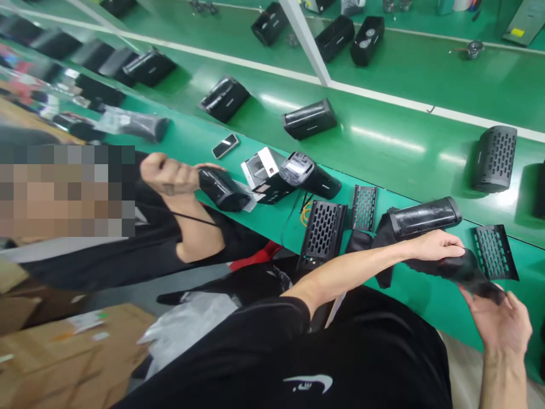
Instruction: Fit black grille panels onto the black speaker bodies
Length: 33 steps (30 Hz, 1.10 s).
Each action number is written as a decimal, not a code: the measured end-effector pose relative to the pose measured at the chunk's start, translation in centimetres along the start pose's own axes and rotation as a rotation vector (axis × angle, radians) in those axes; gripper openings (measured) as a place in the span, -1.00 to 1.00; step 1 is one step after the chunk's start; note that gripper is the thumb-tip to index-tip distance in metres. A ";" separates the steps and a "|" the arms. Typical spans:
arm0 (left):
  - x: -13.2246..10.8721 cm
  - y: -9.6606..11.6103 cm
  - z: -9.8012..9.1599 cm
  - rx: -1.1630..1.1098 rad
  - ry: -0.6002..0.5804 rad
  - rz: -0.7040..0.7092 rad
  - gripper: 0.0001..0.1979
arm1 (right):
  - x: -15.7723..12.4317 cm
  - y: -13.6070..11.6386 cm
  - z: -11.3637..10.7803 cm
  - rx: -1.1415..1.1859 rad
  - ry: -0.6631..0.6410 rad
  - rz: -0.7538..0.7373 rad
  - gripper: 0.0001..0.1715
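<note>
A piece of limp black cloth (pixel 466 271) stretches between my two hands above the green bench. My left hand (pixel 436 245) is closed on its upper edge, thumb and fingers pinched together. Lower and to the right, my right hand (pixel 500 324) grips the other end, palm turned up. Just beyond my left hand lies a black speaker housing (pixel 426 217) with a glossy mesh face, on more dark cloth. A black slotted grille (pixel 496 253) rests right of the cloth. Left of my forearm are a smaller grille (pixel 364 208) and a larger slotted panel (pixel 324 230).
A co-worker's hand (pixel 170 173) is a fist at the left, near another black speaker (pixel 223 190). A white-and-black box (pixel 266 173), a plastic-topped speaker (pixel 310 173) and a phone (pixel 225 146) lie along the bench. Several speakers stand on the green conveyor (pixel 383 122) behind.
</note>
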<state>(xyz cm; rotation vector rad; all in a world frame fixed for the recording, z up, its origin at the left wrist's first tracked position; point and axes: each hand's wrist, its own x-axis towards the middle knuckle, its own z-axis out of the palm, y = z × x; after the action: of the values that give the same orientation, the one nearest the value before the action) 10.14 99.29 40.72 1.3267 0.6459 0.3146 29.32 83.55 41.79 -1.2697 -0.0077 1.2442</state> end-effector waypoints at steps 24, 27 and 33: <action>19.4 -0.4 0.5 1.210 -0.217 0.050 -0.56 | 10.6 -0.1 -6.8 -1.105 0.587 -0.321 -0.22; 20.2 -0.8 0.4 1.161 -0.257 -0.008 -0.62 | 11.6 0.4 -7.0 -1.052 0.598 -0.302 -0.43; 19.8 2.8 -1.5 0.917 -0.288 -0.007 -0.74 | 11.2 -2.0 -6.8 -0.777 0.438 -0.234 -0.19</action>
<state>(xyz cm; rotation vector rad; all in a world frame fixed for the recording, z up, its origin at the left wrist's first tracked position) 25.22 112.25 38.25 2.1894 0.5616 -0.2218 39.39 86.98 33.91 -2.1253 -0.3413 0.7445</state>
